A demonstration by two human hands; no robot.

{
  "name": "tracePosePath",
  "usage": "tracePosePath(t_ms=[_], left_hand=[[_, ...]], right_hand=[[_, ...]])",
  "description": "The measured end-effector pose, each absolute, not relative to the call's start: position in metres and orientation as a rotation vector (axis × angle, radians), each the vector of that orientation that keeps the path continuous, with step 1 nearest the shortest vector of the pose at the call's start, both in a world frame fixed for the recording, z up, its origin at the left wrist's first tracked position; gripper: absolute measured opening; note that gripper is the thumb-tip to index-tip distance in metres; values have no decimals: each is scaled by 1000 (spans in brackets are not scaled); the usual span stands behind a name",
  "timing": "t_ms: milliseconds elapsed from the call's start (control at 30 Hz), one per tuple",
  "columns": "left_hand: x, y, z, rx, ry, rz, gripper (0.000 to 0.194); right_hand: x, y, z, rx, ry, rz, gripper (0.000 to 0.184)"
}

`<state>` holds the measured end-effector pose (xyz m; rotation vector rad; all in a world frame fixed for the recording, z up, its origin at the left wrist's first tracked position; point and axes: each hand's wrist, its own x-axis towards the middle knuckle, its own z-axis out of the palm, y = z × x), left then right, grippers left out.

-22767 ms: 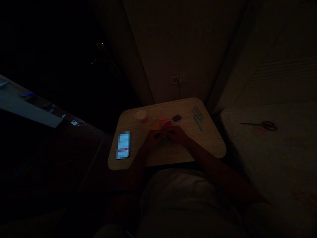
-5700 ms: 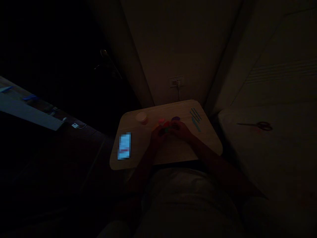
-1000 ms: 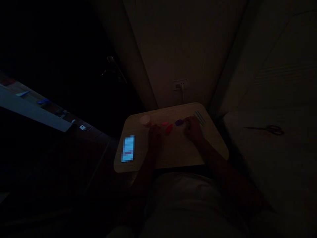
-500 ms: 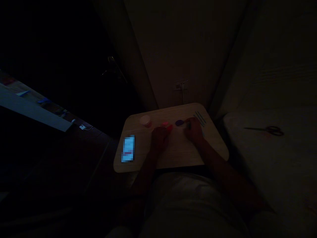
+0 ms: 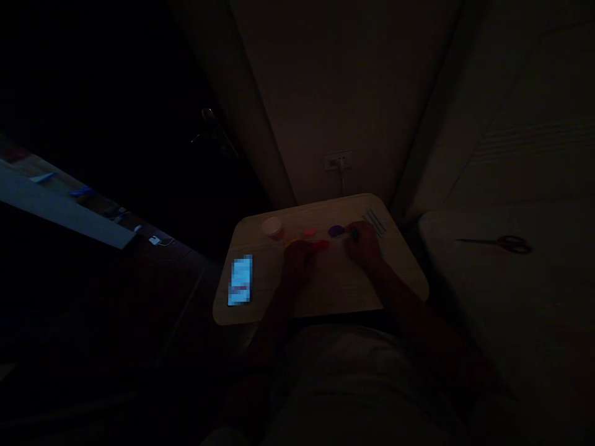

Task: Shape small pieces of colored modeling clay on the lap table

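The room is very dark. My left hand rests on a small wooden lap table, fingers curled at a red lump of clay; an orange lump shows just left of it. My right hand lies further right, fingers bent around something small and dark beside a purple lump. A pink lump sits behind the red one. Thin blue modelling tools lie just past my right hand.
A lit phone lies at the table's left edge. A small pale cup stands at the back left. Scissors lie on the bed at the right. A wall socket is behind the table.
My left hand has shifted from beside the cup toward the red lump and now covers part of it. My right hand has stayed by the purple lump.
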<state>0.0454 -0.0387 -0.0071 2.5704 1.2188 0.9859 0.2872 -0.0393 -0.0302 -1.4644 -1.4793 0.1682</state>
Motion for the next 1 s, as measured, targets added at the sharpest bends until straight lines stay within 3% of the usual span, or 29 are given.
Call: tracePosePath(t_ms=[400, 633, 833, 1000], left_hand=[[45, -32, -4, 2488, 1297, 1159, 21], [60, 8, 15, 2602, 1283, 944, 11], [67, 43, 7, 2619, 1313, 804, 18], [66, 44, 14, 2517, 1343, 990, 18]], right_hand=[[285, -40, -26, -1427, -1445, 159, 23], [285, -43, -22, -1424, -1445, 90, 19], [285, -42, -24, -1442, -1452, 92, 19], [285, -43, -19, -1433, -1431, 77, 17]])
